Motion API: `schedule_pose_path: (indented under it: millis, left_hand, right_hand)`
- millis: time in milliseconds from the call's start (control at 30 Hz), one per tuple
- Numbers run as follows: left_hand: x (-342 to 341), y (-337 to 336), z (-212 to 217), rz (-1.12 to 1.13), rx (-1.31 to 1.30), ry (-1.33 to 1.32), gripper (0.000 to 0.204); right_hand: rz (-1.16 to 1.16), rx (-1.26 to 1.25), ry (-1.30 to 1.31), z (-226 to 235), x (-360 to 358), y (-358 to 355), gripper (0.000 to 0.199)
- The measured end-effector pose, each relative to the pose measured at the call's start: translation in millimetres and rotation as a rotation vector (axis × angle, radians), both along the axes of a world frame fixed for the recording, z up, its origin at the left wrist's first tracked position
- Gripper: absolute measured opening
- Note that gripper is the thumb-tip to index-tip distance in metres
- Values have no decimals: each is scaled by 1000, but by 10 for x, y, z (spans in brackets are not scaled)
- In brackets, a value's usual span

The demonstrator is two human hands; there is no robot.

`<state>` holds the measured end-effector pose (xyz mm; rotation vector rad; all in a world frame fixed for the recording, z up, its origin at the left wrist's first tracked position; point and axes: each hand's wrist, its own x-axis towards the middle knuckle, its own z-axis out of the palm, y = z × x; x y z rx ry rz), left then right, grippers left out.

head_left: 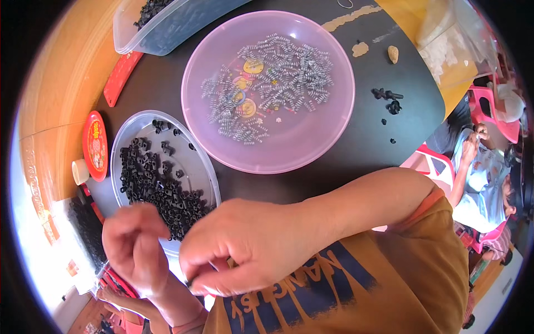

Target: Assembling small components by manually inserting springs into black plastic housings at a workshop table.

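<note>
1. At risk: the black plastic parts [150,178] heaped in a clear oval tray [196,173] at the left of the dark surface [367,119]. Both hands work over or beside its near rim, and a bumped wrist could tip it and scatter the load.
2. The tray's right rim meets or overlaps a pink round basin [289,158]; which, the view does not settle. A knock to one could jolt the other and spill the coil springs [300,72] lying loose inside, which may also snag on one another.
3. Far to the right, stray black pieces [394,107] rest outside any container, where a passing sleeve could sweep them away.
4. The right hand [192,270], palm down, is nearly closed, thumb and fingers bent together on a small dark piece [190,284]. So slight a grip could let it drop.
5. The left hand [136,242], blurred, is loosely curled before the tray's near left edge; whether it holds anything cannot be told.
</note>
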<state>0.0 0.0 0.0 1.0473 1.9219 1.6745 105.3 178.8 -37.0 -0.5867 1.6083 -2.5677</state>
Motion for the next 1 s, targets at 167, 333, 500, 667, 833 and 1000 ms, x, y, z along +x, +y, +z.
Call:
schedule_pose_path:
  millis: [167, 333, 500, 667, 833, 1000]
  left_hand:
    - [73, 771, -55, -114, -393, 481, 18]
    - [-44, 1184, -259, -266, -418, 897, 17]
    - [-27, 1376, -340, -418, -511, 1001, 17]
    - [-2, 1503, -314, -481, -554, 1125, 10]
    - [38, 1547, -249, -538, -670, 1237, 8]
    - [-84, 1396, -217, -332, -420, 846, 12]
  right_hand:
    - [158, 18, 79, -29, 86, 31, 13]
    - [146, 11, 79, 62, 70, 47, 13]
    - [40, -59, 94, 37, 98, 9, 11]
    - [50, -31, 58, 60, 102, 68, 12]
    - [45, -52, 44, 81, 94, 65, 10]
    - [-1, -82, 49, 95, 77, 37, 11]
